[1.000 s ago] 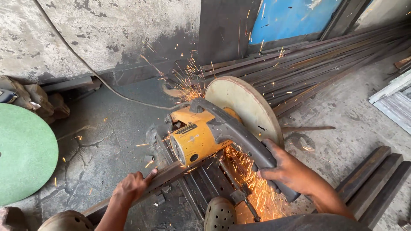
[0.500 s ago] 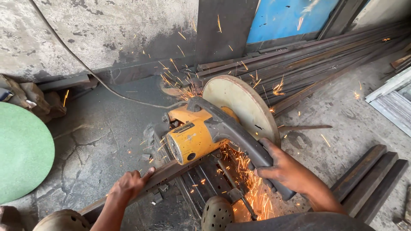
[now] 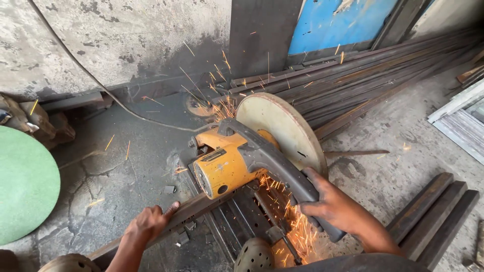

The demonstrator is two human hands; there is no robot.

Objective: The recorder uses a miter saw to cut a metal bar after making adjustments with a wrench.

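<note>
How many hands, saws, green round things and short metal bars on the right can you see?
Hands: 2, the left hand on the metal bar and the right hand on the saw handle
Chop saw: 1
Green round disc: 1
Short dark bars on the floor at right: 3
Total: 7

Single head-worn view, looking steeply down and forward from close above the left hand (image 3: 147, 224) and right hand (image 3: 335, 207); the wall lies beyond them, the floor on both sides.
</note>
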